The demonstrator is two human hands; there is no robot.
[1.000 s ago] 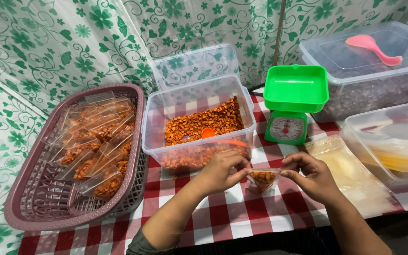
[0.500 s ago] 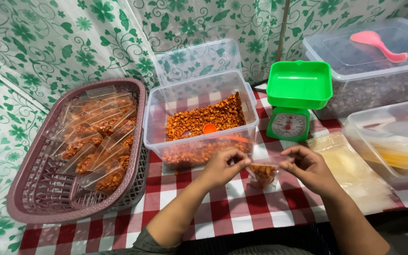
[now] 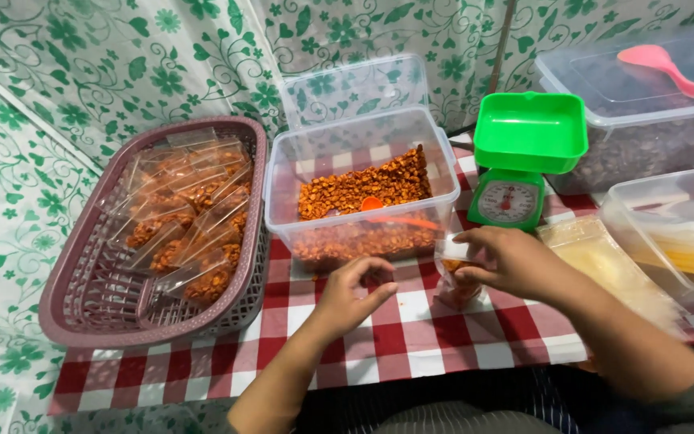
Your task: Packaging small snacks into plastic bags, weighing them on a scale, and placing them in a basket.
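Right hand (image 3: 504, 261), right of frame centre: fingers (image 3: 469, 273) pinched on the top of a small clear bag (image 3: 459, 281) partly filled with orange-brown snack pieces. Bag upright on the red-and-white checked worktop (image 3: 411, 337), just in front of the right corner of the clear tub (image 3: 363, 193).

Left hand (image 3: 351, 289), lower centre: fingers curled, thumb and forefinger close together, apart from the bag. Whether anything small sits between them: cannot tell.

Clear tub, centre of frame: open, holding loose orange-brown snack with an orange scoop (image 3: 379, 207) lying in it. Tub lid (image 3: 355, 84) propped behind against the green floral wall covering (image 3: 82, 64).

Mauve plastic basket (image 3: 82, 305), left of frame: filled with sealed clear packets (image 3: 186, 217) of the same snack, touching the tub's left side.

Green kitchen scale (image 3: 528, 153), right of the tub, upper centre-right: square tray on top, round dial facing forward.

Large lidded container (image 3: 644, 104), upper right: dark contents, pink spoon (image 3: 664, 68) lying on the lid.

Second clear container (image 3: 676, 225), right edge, with a stack of empty clear bags (image 3: 604, 265) flat on the worktop beside it.
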